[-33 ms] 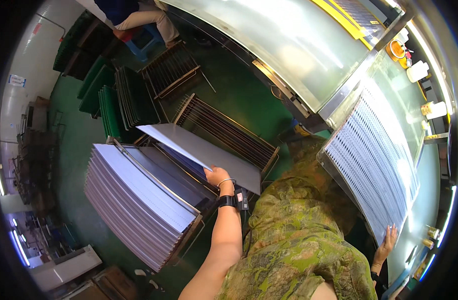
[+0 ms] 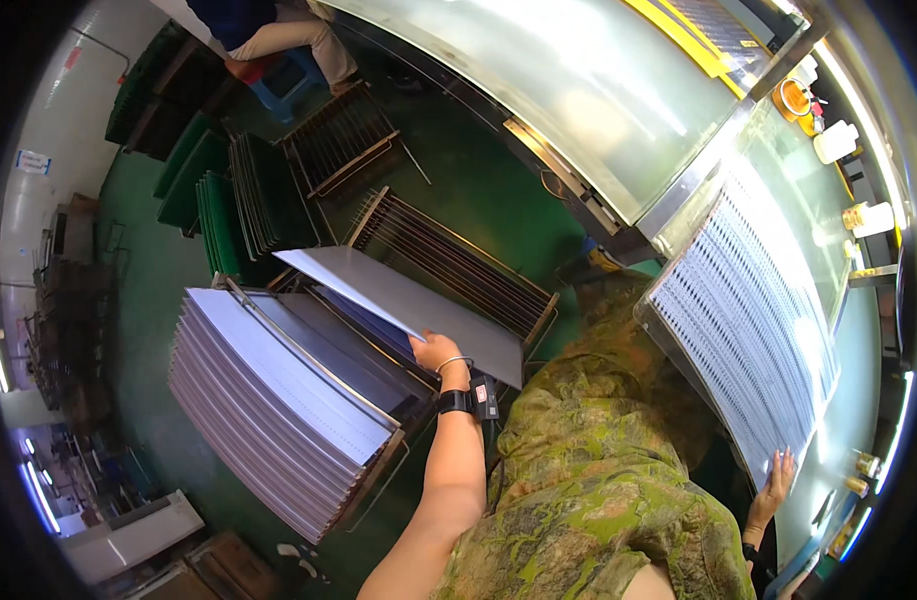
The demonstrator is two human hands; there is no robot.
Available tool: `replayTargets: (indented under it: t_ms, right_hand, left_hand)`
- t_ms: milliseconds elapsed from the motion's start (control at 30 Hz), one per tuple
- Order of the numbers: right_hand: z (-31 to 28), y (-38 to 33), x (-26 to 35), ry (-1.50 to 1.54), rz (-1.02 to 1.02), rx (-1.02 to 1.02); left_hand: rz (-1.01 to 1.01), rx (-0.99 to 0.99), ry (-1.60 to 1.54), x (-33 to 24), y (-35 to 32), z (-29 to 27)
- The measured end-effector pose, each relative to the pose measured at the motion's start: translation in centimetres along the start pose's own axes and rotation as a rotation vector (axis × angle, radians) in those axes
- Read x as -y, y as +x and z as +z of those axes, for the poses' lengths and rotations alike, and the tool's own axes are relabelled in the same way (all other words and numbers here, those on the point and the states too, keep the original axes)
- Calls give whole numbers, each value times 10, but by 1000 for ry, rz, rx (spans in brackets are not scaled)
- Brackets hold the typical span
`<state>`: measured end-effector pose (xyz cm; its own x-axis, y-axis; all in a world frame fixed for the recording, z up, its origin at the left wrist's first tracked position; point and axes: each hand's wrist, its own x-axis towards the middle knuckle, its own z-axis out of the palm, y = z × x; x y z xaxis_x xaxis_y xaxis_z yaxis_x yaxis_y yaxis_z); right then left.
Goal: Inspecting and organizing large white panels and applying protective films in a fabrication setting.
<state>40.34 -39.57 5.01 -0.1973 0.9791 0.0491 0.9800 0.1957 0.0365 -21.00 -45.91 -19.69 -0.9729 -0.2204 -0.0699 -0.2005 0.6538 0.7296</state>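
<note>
My left hand (image 2: pixel 438 352) is closed on the edge of a thin flat panel (image 2: pixel 418 292), grey on top and pale bluish white along its far-left side. That panel lies tilted over a rack, next to a fanned row of similar whitish panels (image 2: pixel 288 375). My right hand (image 2: pixel 775 482) rests with its fingers stretched out at the near corner of a white panel (image 2: pixel 743 310) covered in rows of small dark marks. This marked panel lies on the glass-like worktop (image 2: pixel 828 300) at the right. The thumb of my right hand is hidden.
Slatted metal racks (image 2: pixel 453 265) stand on the green floor, with green boards (image 2: pixel 223 220) beyond them. A long glossy table (image 2: pixel 578 90) runs across the top. White bottles (image 2: pixel 835 143) and an orange container (image 2: pixel 793 100) line the far right. Another person (image 2: pixel 288 45) sits at the upper left.
</note>
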Motion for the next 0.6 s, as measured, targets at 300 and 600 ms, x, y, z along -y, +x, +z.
replayTargets:
  t_ms: [300,600]
  right_hand:
    - [5,3,1,68,41,33]
    - [12,-3,-7,130,37,22]
  left_hand:
    - [7,35,103,-15,-11,0]
    - [17,56,37,-12,-10,7]
